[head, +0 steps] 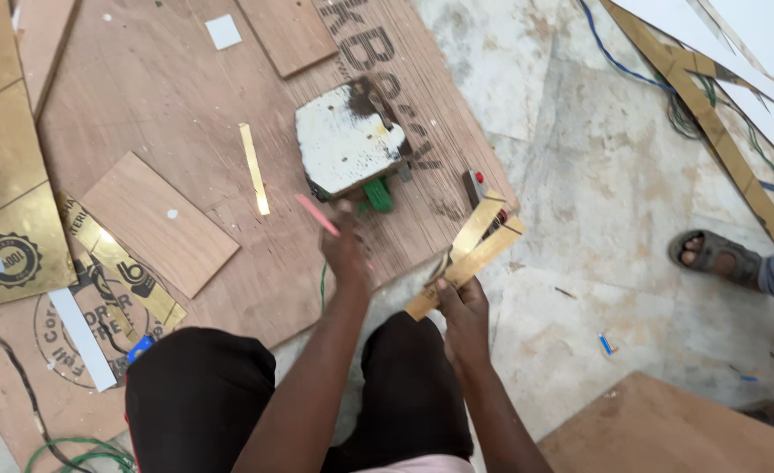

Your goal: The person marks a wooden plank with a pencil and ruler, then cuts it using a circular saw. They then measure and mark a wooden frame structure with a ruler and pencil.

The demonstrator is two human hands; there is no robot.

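A: What's on the floor, far left?
B: Gold laminate sheets [1, 175] w/ dark round stamps, on a big plywood sheet [168, 88].
A: Mid-scene?
B: Small wood offcut [159, 223], thin gold sliver [254, 168], white square chip [223, 31].
A: Right side?
B: Sandalled foot [711, 256] of another person on the stone floor [597, 175]; blue wire [619, 61] far right.

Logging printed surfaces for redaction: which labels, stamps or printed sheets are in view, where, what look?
Gold sheet, far left: shiny, black round seal, small white sticker.
Plywood board, top centre: brown, large dark stencilled lettering.
Gold strip, left: black logo marks.
Round stamp, lower left: dark ring on plywood.
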